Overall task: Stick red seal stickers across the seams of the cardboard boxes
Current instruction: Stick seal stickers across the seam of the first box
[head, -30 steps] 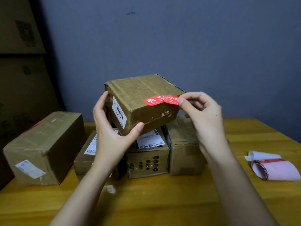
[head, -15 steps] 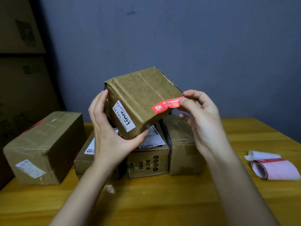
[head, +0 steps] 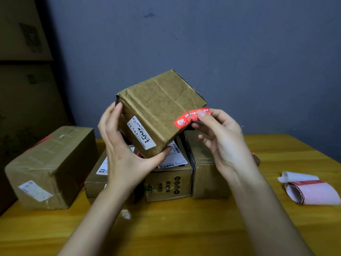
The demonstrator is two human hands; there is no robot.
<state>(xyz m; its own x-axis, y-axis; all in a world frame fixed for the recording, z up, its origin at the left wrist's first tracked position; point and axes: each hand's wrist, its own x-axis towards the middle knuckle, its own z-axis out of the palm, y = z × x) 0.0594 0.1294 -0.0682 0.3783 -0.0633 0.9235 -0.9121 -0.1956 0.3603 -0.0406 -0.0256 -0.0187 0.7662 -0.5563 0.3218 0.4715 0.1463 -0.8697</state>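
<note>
A taped brown cardboard box [head: 158, 106] with a white label is held tilted in the air above the table. My left hand [head: 125, 154] grips its lower left corner, thumb under the bottom edge. A red seal sticker [head: 186, 120] has its left end stuck on the box's right edge. My right hand [head: 219, 137] pinches the sticker's free right end between thumb and forefinger.
Three boxes [head: 168, 182] sit side by side behind my hands on the wooden table [head: 184, 228]. A larger box [head: 49, 167] lies at the left. A roll of sticker backing [head: 311, 191] lies at the right. A white scrap [head: 126, 213] sits near the middle.
The held box has tipped up and turned, its top face now showing more. My right hand has followed with the sticker's free end.
</note>
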